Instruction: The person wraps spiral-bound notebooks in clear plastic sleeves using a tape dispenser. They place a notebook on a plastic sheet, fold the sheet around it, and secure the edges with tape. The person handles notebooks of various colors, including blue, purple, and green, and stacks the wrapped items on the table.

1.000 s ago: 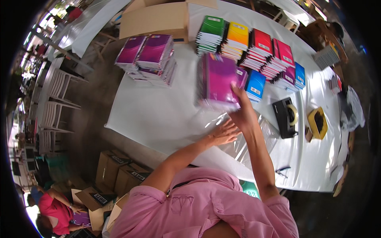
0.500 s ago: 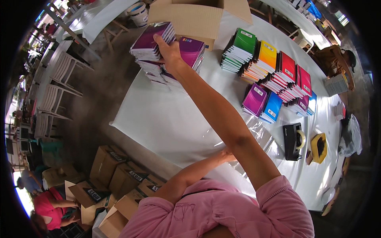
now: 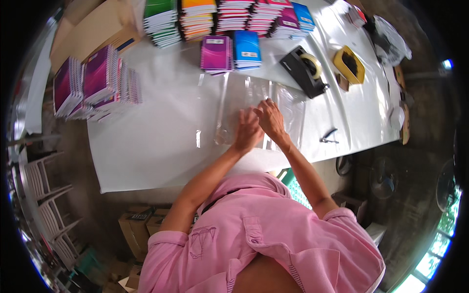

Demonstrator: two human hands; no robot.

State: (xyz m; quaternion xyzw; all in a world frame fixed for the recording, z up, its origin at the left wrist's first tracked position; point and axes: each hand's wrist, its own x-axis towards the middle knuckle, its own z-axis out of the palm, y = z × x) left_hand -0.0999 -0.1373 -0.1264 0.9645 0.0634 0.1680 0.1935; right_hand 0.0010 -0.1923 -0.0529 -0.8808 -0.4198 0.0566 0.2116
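Now, nearest you first:
Your left hand (image 3: 247, 131): it rests flat on the clear plastic sheets (image 3: 254, 110), fingers loosely spread and pressing down; it grips nothing.
Your right hand (image 3: 270, 118): it sits just beside the left, touching the same sheets, fingertips curled onto the film; whether they pinch an edge, you cannot tell.
Clear plastic sheets: they lie in a loose pile on the white table (image 3: 156, 141), at its near middle, directly under both of your hands.
Small dark clip (image 3: 330, 136): it lies on the table to the right of your hands, near the front edge.
Black tape dispenser (image 3: 305, 71): it stands beyond the sheets, on the right, with a roll of tape in it.
Yellow tape holder (image 3: 349, 63): just right of the black one.
Purple notebook (image 3: 216, 53) and blue notebook (image 3: 246, 49): side by side, just past the plastic.
Leaning purple notebooks (image 3: 95, 83): a slumped stack at the far left.
Row of notebook stacks (image 3: 220, 14): green, orange, red and purple along the far edge.
Cardboard box (image 3: 93, 29): at the far left corner.
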